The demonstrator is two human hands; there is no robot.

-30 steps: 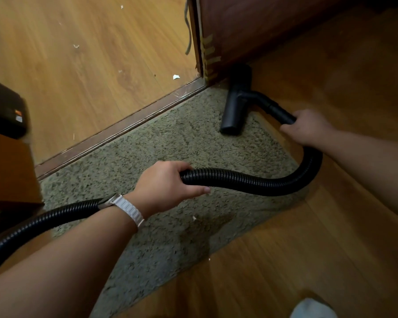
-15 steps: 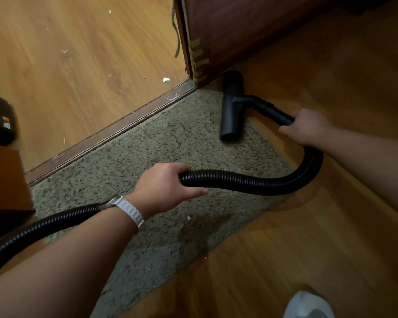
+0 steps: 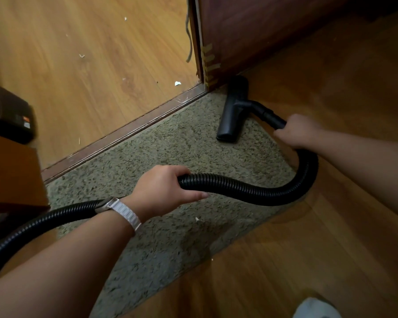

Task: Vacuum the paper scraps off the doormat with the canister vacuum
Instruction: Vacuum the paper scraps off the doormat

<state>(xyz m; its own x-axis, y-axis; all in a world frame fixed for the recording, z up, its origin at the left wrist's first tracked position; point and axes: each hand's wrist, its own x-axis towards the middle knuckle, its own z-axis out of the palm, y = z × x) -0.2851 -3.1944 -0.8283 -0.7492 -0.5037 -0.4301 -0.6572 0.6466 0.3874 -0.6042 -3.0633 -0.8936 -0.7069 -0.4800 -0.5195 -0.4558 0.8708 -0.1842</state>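
Warm brown laminate floor (image 3: 90,72) fills most of the view, crossed by a dark threshold strip (image 3: 124,131) that runs diagonally to the foot of a reddish-brown door (image 3: 251,33). Just this side of the strip lies the speckled grey-green doormat (image 3: 161,143). A black ribbed vacuum hose (image 3: 251,191) sweeps in from the lower left, crosses the mat and loops up on the right to a rigid tube. The black floor nozzle (image 3: 233,111) sits at the mat's far corner, close against the door's base. The left hand (image 3: 163,191), with a white watch band (image 3: 128,213) at the wrist, wraps its fingers around the hose over the middle of the mat. The right hand (image 3: 299,131) is closed around the tube just behind the nozzle. One small white paper scrap (image 3: 196,218) lies on the mat near the left hand; another white scrap (image 3: 177,83) rests on the floor beyond the strip.
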